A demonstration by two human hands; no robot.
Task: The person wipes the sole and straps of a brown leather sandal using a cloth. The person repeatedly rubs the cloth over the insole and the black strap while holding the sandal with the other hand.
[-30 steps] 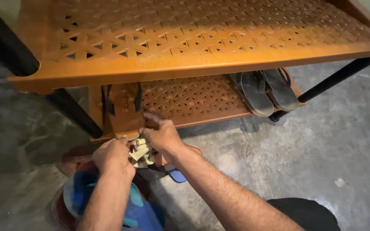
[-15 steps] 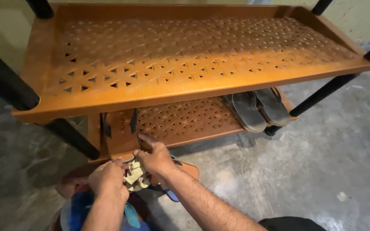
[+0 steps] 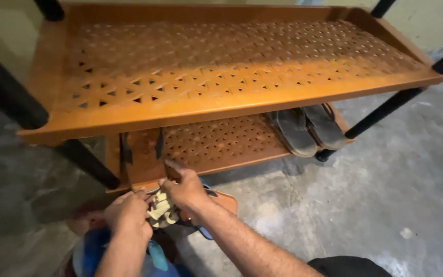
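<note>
Hands meet low at the front left corner of the lower shelf [image 3: 221, 141] of an orange plastic rack with a lattice pattern. The left hand [image 3: 127, 211] is curled, fingers bent inward around a crumpled pale yellow cloth [image 3: 161, 210] — it grips the left side of the wad. The right hand [image 3: 184, 189] pinches the cloth's right side with thumb and bent fingers, while its index finger stretches forward and rests on the front edge of the lower shelf. The cloth sits between the two hands, just in front of that shelf edge and above the floor, not lying on the shelf itself.

Just behind the hands, at the left end of the lower shelf, lies a brown sandal [image 3: 142, 156] with dark straps, its heel at the front edge and touching or nearly touching the cloth. At the far right end of the same shelf a pair of dark grey flip-flops [image 3: 308, 129] lies side by side, toes pointing back. The upper shelf [image 3: 216, 61] is bare lattice, carried on black posts [image 3: 6, 92].

Under the forearms, on the grey concrete floor [image 3: 385, 179], more footwear lies crowded together — a brown sandal sole [image 3: 224, 201] with a blue strap beside the right wrist, and blue footwear [image 3: 93, 246] under the left forearm, its exact shape hard to tell.
</note>
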